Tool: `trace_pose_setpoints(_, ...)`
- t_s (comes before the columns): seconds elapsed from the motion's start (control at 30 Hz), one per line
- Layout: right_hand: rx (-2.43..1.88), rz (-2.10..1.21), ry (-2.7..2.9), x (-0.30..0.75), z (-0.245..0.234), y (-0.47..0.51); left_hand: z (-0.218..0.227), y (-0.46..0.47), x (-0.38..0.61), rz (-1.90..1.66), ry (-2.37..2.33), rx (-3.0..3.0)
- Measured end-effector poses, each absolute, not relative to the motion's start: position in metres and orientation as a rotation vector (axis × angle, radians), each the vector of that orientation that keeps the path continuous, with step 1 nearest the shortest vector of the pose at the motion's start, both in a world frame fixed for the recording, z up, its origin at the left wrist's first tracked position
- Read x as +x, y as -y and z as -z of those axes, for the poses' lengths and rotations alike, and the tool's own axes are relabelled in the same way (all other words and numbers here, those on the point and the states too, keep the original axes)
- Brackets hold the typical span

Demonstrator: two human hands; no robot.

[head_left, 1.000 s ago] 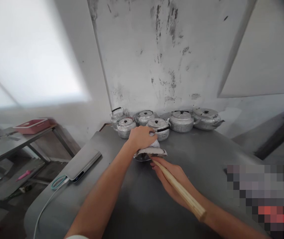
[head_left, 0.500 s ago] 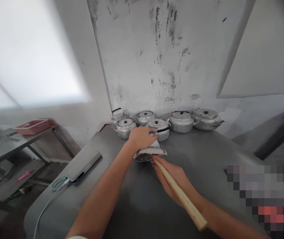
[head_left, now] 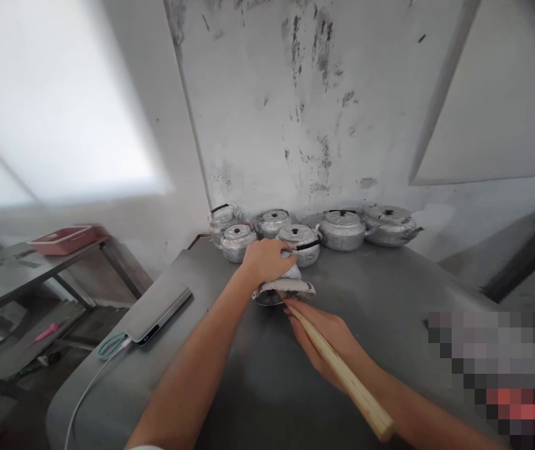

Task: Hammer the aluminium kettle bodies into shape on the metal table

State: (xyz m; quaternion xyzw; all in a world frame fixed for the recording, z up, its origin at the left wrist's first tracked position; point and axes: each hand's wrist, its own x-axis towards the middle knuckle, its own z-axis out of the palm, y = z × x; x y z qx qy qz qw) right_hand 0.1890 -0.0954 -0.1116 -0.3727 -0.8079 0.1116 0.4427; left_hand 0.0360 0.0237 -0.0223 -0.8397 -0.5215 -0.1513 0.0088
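My left hand [head_left: 266, 259] is closed over the top of a small aluminium kettle [head_left: 284, 289] that lies tipped on the grey metal table [head_left: 389, 294]. My right hand [head_left: 324, 341] is wrapped round a pale wooden stick [head_left: 342, 374], whose far end touches the kettle's rim just below my left hand. The stick's near end points back past my right wrist.
Several more aluminium kettles [head_left: 341, 229] stand in a row at the table's far edge against a stained white wall. A power bank [head_left: 156, 310] with a cable [head_left: 90, 381] lies at the table's left. A lower bench with a red box [head_left: 62, 239] stands further left.
The stick has slid slightly down and toward me in my right hand. My left hand and the kettle stay in place.
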Motion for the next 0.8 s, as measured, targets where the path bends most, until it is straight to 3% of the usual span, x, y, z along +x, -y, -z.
trace_pose_setpoints(0.8, -0.908, -0.292, 2.063, 0.1878, 0.1147, 0.0983, 0.0208, -0.0226, 0.0366, 0.458, 1.625, -2.624)
